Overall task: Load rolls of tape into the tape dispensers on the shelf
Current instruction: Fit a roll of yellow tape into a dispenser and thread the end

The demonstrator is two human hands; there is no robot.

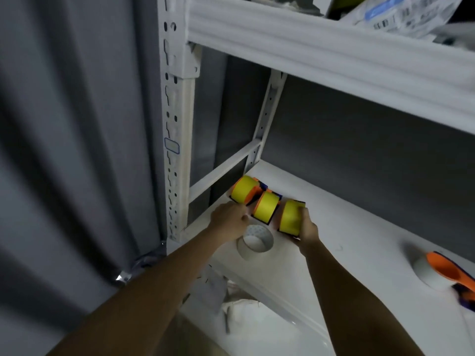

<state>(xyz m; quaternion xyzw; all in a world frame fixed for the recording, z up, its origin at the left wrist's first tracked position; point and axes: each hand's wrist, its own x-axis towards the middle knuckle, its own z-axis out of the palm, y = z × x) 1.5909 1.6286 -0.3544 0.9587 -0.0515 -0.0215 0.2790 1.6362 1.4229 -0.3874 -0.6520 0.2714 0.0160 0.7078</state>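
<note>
Head view: two hands at three yellow rolls on a white metal shelf (341, 217).
Right hand (307, 231) curls round the nearest yellow tape roll (290, 219), a smooth cylinder in a dispenser; left hand (228, 220) is curled beside the middle roll (266, 206), what it pinches blurred. Far roll (243, 188) sits on an orange dispenser (253, 193). A white tape roll (254, 244) lies near the edge.

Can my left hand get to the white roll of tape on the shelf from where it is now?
Probably yes. The left hand sits just above and beside the white roll, with nothing between them. The right hand, gripping the yellow roll, stays clear.
</note>
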